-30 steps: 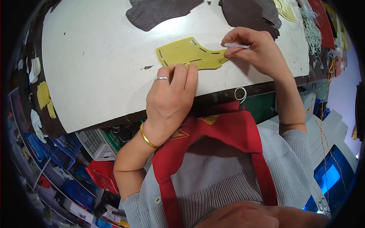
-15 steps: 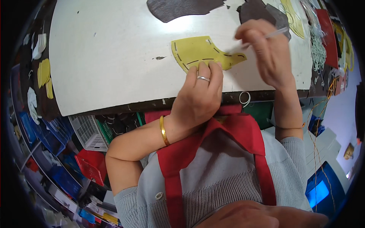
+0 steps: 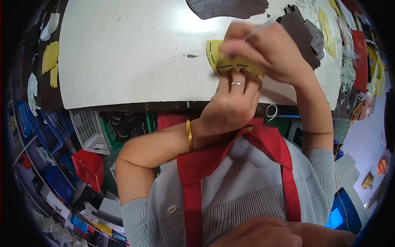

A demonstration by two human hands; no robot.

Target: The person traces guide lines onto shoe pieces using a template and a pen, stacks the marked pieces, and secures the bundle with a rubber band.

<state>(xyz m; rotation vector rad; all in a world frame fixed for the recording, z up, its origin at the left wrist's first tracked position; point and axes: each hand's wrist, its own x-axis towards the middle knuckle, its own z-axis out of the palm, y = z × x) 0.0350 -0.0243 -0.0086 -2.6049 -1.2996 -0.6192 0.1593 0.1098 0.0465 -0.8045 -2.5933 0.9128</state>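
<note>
Grey knit top (image 3: pixel 242 177), ribbed sleeves (image 3: pixel 138 210); red apron (image 3: pixel 192 181); gold bangle (image 3: pixel 189 135), silver ring (image 3: pixel 238 83).

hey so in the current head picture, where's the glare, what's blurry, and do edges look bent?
Head view: glare brightens the white tabletop near the dark brown piece; head view: the right hand is blurred around its fingers, while dashes on the yellow piece read clearer; head view: the table's front edge bows slightly, and the corners go black.

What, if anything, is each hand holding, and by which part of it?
The right hand holds a pen-like tool below its visible end, tip unclear. The left hand rests on the near edge of the yellow piece; any pinch is hidden.
</note>
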